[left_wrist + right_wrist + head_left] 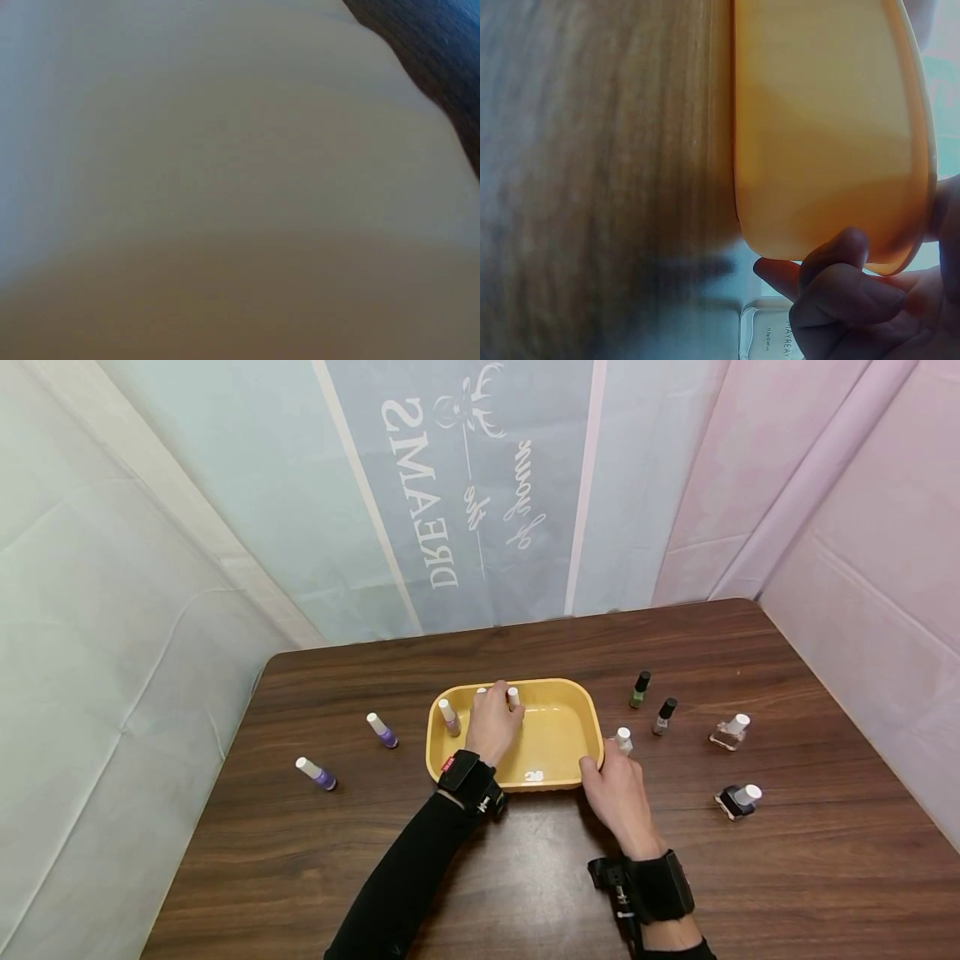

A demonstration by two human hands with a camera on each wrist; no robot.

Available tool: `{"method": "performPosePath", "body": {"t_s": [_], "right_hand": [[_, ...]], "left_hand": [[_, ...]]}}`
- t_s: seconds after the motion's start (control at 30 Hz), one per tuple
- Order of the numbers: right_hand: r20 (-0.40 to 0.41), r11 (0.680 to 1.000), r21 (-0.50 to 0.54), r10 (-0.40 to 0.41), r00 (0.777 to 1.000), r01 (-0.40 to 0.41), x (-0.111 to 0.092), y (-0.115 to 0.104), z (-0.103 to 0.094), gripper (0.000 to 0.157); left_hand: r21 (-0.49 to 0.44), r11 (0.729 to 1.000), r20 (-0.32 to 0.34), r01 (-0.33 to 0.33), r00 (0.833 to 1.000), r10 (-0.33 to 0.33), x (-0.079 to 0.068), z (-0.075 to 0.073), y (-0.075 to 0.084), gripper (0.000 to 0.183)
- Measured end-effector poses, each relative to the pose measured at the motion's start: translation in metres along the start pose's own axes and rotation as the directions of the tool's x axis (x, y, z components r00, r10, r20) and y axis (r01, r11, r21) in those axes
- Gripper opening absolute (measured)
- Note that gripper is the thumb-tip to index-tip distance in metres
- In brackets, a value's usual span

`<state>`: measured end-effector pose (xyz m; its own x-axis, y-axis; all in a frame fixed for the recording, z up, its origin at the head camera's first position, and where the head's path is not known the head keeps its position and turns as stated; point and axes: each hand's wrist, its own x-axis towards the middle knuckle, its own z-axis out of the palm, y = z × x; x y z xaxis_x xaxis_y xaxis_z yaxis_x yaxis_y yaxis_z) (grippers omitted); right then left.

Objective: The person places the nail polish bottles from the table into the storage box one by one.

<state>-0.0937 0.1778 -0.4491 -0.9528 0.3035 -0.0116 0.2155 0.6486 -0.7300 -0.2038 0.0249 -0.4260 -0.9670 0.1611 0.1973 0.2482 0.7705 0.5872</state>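
A yellow tray [551,760] sits mid-table. My left hand [495,722] reaches into it and appears to pinch a white-capped nail polish bottle [513,697]; the bottle's body is hidden. Another white cap [481,691] peeks out behind the fingers, and a pale purple bottle [450,718] stands at the tray's left end. My right hand [618,789] grips the tray's right end, thumb at the rim and fingers on the outer wall [825,150]. Just beyond those fingers is a clear, white-capped bottle [623,740]. The left wrist view is mostly blurred.
Two purple polish bottles [383,732] [317,774] stand left of the tray. On the right are a green bottle [638,691], a black-capped clear bottle [663,717], a square clear bottle [730,732] and a dark bottle [738,802]. Fabric walls [480,568] border the wooden table.
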Motion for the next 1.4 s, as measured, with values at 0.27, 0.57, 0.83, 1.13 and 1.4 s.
{"method": "performPosePath", "body": {"t_s": [0.27, 0.57, 0.83, 1.13, 1.4], "right_hand": [[0.003, 1.0, 0.0, 0.0, 1.0, 0.0, 0.0, 0.0, 0.0, 0.026], [0.01, 1.0, 0.001, 0.002, 1.0, -0.002, -0.001, -0.001, 0.0, 0.025], [0.01, 1.0, -0.002, 0.014, 1.0, -0.014, 0.0, -0.002, 0.0, 0.029], [0.009, 1.0, -0.004, 0.015, 1.0, -0.015, 0.0, -0.001, 0.001, 0.031], [0.004, 1.0, -0.011, 0.012, 1.0, -0.012, 0.0, -0.001, 0.0, 0.032]], "left_hand": [[0.002, 1.0, -0.017, -0.013, 1.0, 0.013, -0.002, 0.0, -0.001, 0.006], [0.017, 1.0, -0.029, -0.004, 1.0, 0.005, -0.003, -0.002, 0.0, 0.013], [0.009, 1.0, -0.016, -0.015, 1.0, 0.015, -0.006, -0.006, 0.002, 0.027], [-0.049, 0.998, -0.02, -0.041, 0.999, 0.04, -0.009, -0.02, 0.008, 0.036], [-0.075, 0.997, -0.06, -0.027, 0.998, 0.022, -0.018, -0.045, 0.018, 0.039]]}}
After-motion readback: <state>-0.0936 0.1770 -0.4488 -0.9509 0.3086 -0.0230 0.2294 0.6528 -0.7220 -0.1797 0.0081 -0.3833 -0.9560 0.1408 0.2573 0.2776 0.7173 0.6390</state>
